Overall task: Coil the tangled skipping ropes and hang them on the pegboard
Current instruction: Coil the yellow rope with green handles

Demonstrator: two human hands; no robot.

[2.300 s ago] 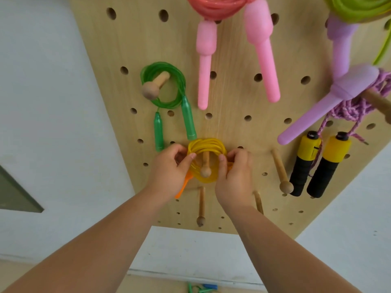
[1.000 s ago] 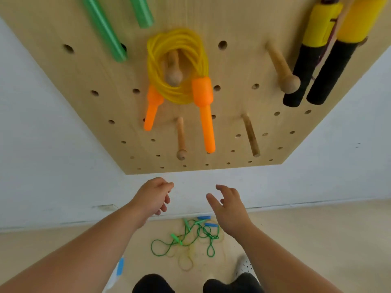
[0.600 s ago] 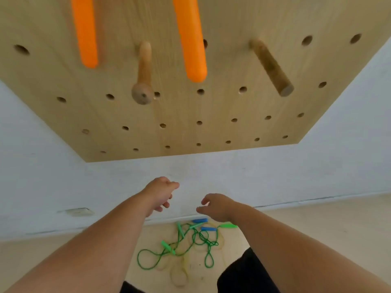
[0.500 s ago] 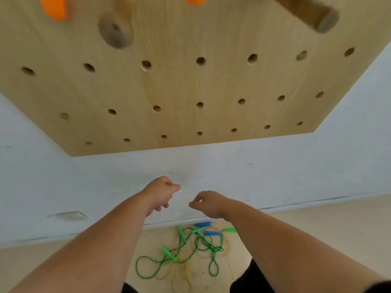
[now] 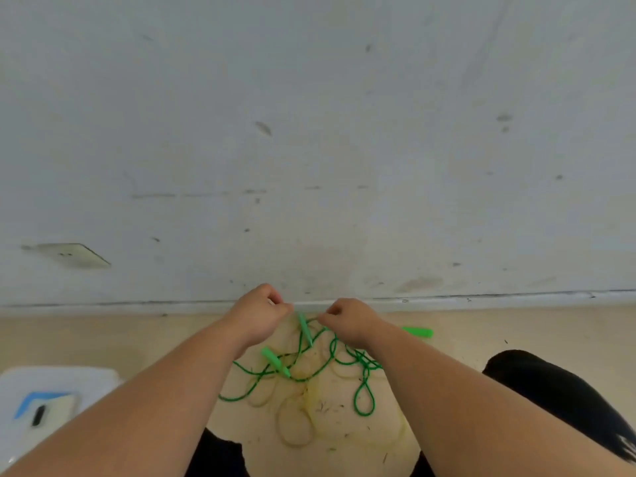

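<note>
Low above the beige floor (image 5: 103,342), at the foot of the wall, the left hand (image 5: 256,318) and the right hand (image 5: 349,321) show only their backs, with the fingers curled under and away from the camera. The left thumb meets its forefinger, and the right hand's fingertips sit right at a strand of the tangled green skipping rope (image 5: 332,349). Whether either hand actually pinches cord is hidden, so I cannot tell the grip.

A slim green plastic handle (image 5: 305,330) slants down between the two hands, its top just beside the left thumb. A second green handle (image 5: 275,362) lies lower left in the tangle. A brighter green handle (image 5: 418,332) pokes out past the right wrist, its inner end covered by the arm. Both forearms hide parts of the loops.

A pale yellow rope (image 5: 296,426), faint against the floor, loops under the green one. Black-clad knees (image 5: 564,390) flank the pile. At lower left a blurred white object with a blue patch (image 5: 44,404) is cut off by the frame edge. The scuffed white wall (image 5: 309,132) carries a pale socket plate (image 5: 74,254).
</note>
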